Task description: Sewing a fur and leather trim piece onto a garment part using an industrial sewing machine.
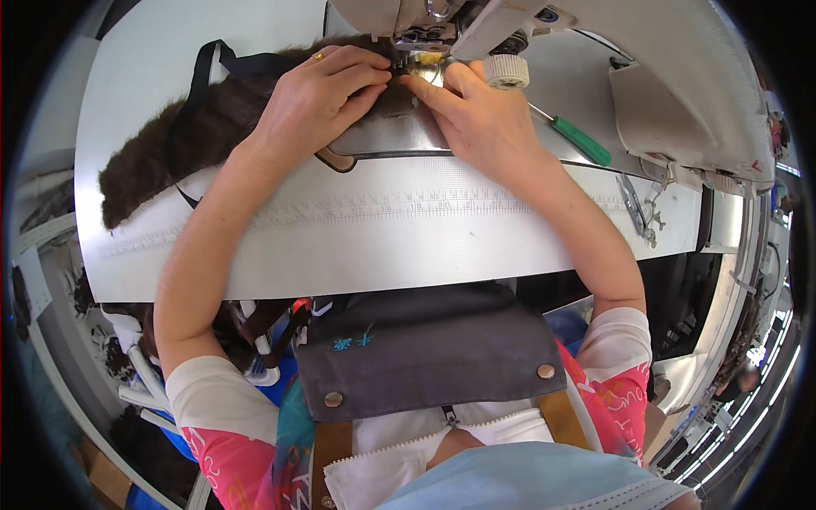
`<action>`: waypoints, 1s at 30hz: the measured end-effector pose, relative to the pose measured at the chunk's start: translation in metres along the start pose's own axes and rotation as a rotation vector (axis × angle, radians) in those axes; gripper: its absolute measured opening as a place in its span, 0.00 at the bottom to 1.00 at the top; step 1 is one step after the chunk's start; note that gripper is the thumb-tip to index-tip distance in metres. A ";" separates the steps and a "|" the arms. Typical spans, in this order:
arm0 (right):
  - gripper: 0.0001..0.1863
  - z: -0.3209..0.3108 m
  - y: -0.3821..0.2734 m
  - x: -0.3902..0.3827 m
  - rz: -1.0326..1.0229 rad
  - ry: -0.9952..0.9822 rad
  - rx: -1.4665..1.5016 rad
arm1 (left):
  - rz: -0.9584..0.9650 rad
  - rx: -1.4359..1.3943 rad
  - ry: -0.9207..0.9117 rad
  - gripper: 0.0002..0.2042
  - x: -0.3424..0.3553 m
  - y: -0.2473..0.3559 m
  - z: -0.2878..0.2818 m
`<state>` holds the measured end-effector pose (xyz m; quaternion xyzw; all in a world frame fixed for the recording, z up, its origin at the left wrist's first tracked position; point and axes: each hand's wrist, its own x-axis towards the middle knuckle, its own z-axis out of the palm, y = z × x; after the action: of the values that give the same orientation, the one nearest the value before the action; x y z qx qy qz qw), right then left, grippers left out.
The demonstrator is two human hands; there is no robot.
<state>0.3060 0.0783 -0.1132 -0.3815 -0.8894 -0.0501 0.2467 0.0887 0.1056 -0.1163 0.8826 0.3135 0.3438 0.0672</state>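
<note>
My left hand [323,102] has its fingers curved and pressed onto a long dark-brown furry piece [144,161] at the sewing machine's needle area [408,55]. A black strap [204,64] lies across the fur. My right hand [472,123] is closed, its index finger reaching to the work beside the presser foot, just right of my left fingertips; what it grips is hidden. The metal machine bed [408,127] shows beneath my hands.
The white machine head [654,68] overhangs the right. A green-handled screwdriver [578,140] and metal snips [631,204] lie at the right. The white table [382,246] bears a printed ruler. Blurred people [739,382] appear at the far right.
</note>
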 end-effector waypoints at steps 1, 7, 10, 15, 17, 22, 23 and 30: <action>0.17 0.000 0.000 0.000 0.005 0.020 0.008 | -0.018 -0.021 0.013 0.07 0.001 -0.001 0.000; 0.17 0.000 -0.004 -0.005 0.010 -0.009 0.032 | -0.006 -0.040 0.003 0.07 0.001 -0.003 0.000; 0.16 -0.001 -0.005 -0.007 0.038 -0.009 0.042 | 0.004 -0.068 -0.012 0.07 0.001 -0.006 -0.002; 0.15 -0.011 -0.007 -0.011 0.091 -0.041 0.103 | -0.063 -0.094 -0.046 0.07 0.003 -0.014 -0.004; 0.15 -0.020 -0.007 -0.018 0.091 -0.087 0.086 | -0.023 -0.083 -0.027 0.07 0.004 -0.013 -0.004; 0.15 -0.030 -0.009 -0.036 0.074 0.009 0.142 | -0.050 -0.042 -0.154 0.08 0.014 -0.008 -0.025; 0.15 -0.028 -0.010 -0.037 0.064 0.011 0.139 | -0.103 -0.062 -0.274 0.09 0.018 -0.013 -0.033; 0.12 -0.026 -0.008 -0.036 0.099 0.058 0.226 | -0.497 -0.429 -0.349 0.15 0.047 -0.080 -0.045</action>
<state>0.3316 0.0418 -0.1066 -0.3929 -0.8621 0.0516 0.3159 0.0458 0.1927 -0.0827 0.7909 0.4227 0.2191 0.3845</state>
